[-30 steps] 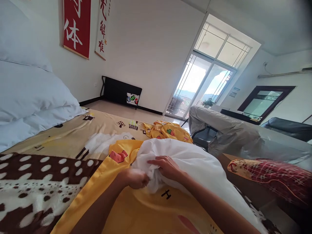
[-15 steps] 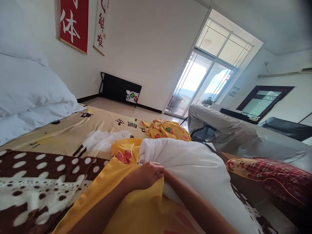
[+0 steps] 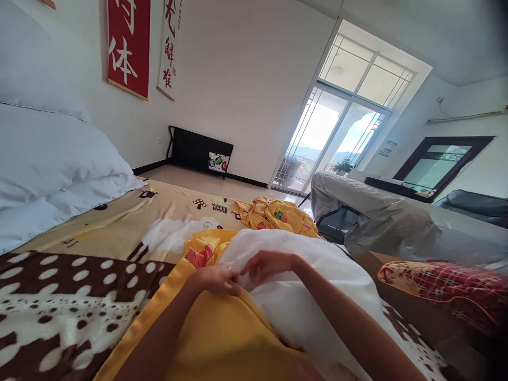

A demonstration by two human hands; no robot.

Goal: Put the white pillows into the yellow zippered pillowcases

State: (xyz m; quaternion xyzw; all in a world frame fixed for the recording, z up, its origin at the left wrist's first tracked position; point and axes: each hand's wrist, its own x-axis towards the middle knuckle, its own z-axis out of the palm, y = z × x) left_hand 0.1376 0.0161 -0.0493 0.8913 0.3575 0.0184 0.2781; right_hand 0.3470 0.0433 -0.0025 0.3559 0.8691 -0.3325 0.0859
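A plump white pillow (image 3: 333, 259) lies in front of me, beside and partly against a yellow printed pillowcase (image 3: 214, 323) spread toward my body. My left hand (image 3: 220, 279) is closed on the pillowcase's edge, where it meets the pillow. Just to its right, my right hand (image 3: 272, 264) reaches over the pillow with curled fingers. Its fingertips come together at the white fabric close to my left fingers; what they pinch is too small to make out. A pink-and-red print (image 3: 199, 256) shows on the turned-up corner of the pillowcase.
Beneath everything is a bed blanket (image 3: 119, 270) with sheep and dot patterns. White bedding (image 3: 59, 153) is piled at left, and crumpled yellow fabric (image 3: 278, 216) lies at the far edge. At right are a plastic-covered piece of furniture (image 3: 397, 227) and a red plaid bundle (image 3: 448, 288) in a carton.
My hands were together at the pillowcase edge. The left has shifted left, still gripping the case, while the right has come off it and up over the pillow. The view tilted slightly.
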